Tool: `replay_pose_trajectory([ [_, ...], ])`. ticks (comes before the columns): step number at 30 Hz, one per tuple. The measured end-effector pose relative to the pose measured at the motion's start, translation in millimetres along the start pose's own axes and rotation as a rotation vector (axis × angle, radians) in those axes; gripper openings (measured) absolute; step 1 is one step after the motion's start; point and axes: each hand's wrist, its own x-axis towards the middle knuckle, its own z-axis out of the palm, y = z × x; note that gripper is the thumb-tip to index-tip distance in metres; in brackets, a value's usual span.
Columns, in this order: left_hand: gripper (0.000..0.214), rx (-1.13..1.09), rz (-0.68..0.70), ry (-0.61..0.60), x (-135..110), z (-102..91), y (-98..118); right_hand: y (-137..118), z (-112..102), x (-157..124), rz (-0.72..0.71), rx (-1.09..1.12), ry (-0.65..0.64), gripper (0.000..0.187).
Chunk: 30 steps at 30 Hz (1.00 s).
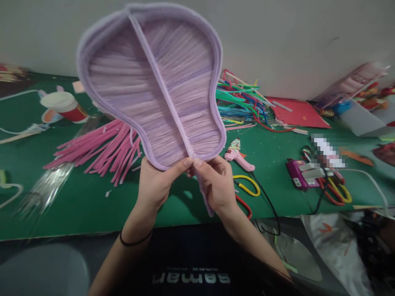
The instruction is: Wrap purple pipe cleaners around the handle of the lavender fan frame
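Note:
A lilac fan-shaped piece made of fuzzy pipe cleaners (197, 94) is held up over the table, with a thick rim and a slanting central rib. My left hand (159, 176) grips its lower edge, the thumb pressed where the rib meets the rim. Beside it, my right hand (217, 181) pinches the same spot with thumb and fingers. Below the thumbs a short lilac stem hangs down past my right hand. Some fingers of both hands are hidden behind the piece.
On the green table (123, 213) lie pink pipe cleaners (101, 148), a pink glue gun (240, 158), yellow-handled pliers (249, 185) and a purple box (300, 174). A paper cup (66, 107) stands left. Coloured pipe cleaners (240, 102) and red sheets (299, 113) lie behind.

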Motion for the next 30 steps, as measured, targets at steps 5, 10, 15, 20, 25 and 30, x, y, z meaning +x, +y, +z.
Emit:
replay_pose_trajectory([
  [5, 0.027, -0.023, 0.079, 0.012, 4.6, 1.8, -1.1, -1.8, -12.0, 1.0, 0.13, -0.059, -0.061, 0.029],
  [10, 0.033, -0.109, 0.008, -0.053, 8.5, 3.5, -2.6, -6.6, -20.0, 2.2, 0.065, -0.207, -0.089, 0.033],
  [15, 0.037, -0.123, -0.02, -0.069, 7.6, 5.8, -7.1, -2.6, -16.9, 2.7, -0.036, -0.252, -0.029, 0.024],
  [20, 0.042, -0.107, -0.043, -0.049, 5.0, 15.2, -10.1, 12.9, -15.9, 1.0, -0.081, -0.16, 0.106, 0.016],
  [25, 0.033, -0.105, -0.024, -0.041, 8.9, 14.1, -18.8, 21.8, -16.1, 5.8, -0.077, -0.12, 0.137, 0.024],
  [30, 0.037, -0.075, -0.022, 0.021, 15.1, -1.7, -26.9, 15.1, -37.3, 19.6, 0.052, -0.263, 0.078, 0.044],
])
